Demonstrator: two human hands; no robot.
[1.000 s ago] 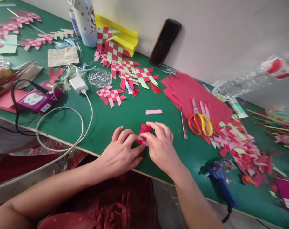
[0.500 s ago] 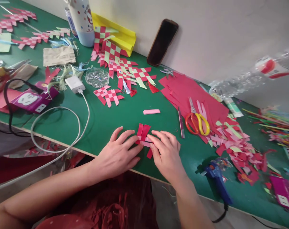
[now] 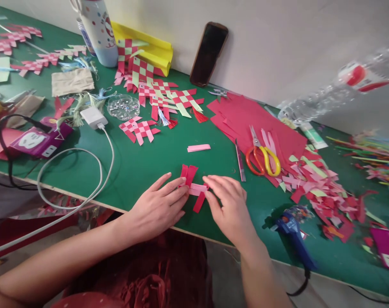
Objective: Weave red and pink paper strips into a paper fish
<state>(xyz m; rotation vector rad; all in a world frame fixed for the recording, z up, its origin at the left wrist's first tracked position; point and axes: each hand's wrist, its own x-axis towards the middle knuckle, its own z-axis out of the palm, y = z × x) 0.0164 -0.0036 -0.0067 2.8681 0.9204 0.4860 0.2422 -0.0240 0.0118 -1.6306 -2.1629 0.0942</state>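
A small weave of red and pink paper strips [image 3: 192, 185] lies on the green table [image 3: 156, 158] near its front edge. My left hand [image 3: 157, 206] rests flat with fingers stretched, its fingertips pressing the left side of the weave. My right hand [image 3: 228, 204] has its fingers together on the pink strip at the weave's right end. A loose pink strip [image 3: 198, 148] lies just beyond the weave.
Finished woven paper fish [image 3: 139, 129] lie further back, with red paper sheets [image 3: 242, 119], orange-yellow scissors [image 3: 261, 156], a craft knife [image 3: 240, 160] and paper scraps [image 3: 322, 192] to the right. A blue glue gun [image 3: 293, 233] sits front right. A charger with white cable [image 3: 93, 117] is left.
The paper strips have been unfolded and spread out flat; my right hand slid down and right along the pink strip. The camera view shifted slightly.
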